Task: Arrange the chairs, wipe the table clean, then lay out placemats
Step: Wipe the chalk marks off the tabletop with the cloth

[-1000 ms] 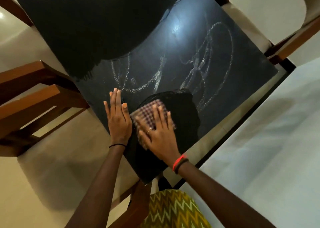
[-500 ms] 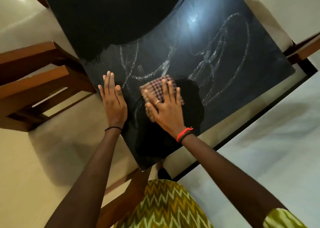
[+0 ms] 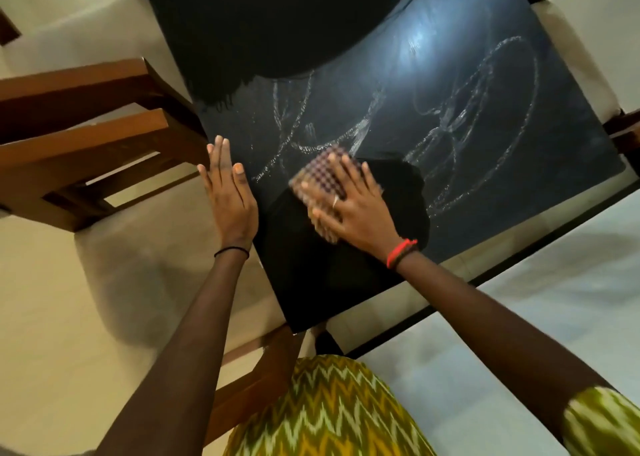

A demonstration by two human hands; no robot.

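Streaked dark surface bore a checked cloth pressed under the flat-fingered right grip, left grip unclenched at its edge; overlapping passes would likely clear the swirls.

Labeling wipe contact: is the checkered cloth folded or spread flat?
Folded: the red-and-white checkered cloth is a compact pad barely wider than the right hand pressing it on the black glossy table. Layers blurred, cannot tell.

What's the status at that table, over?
Right hand flat on cloth, pressing it to table. Left hand flat at table edge. Streaks beyond cloth; no placemats in view.
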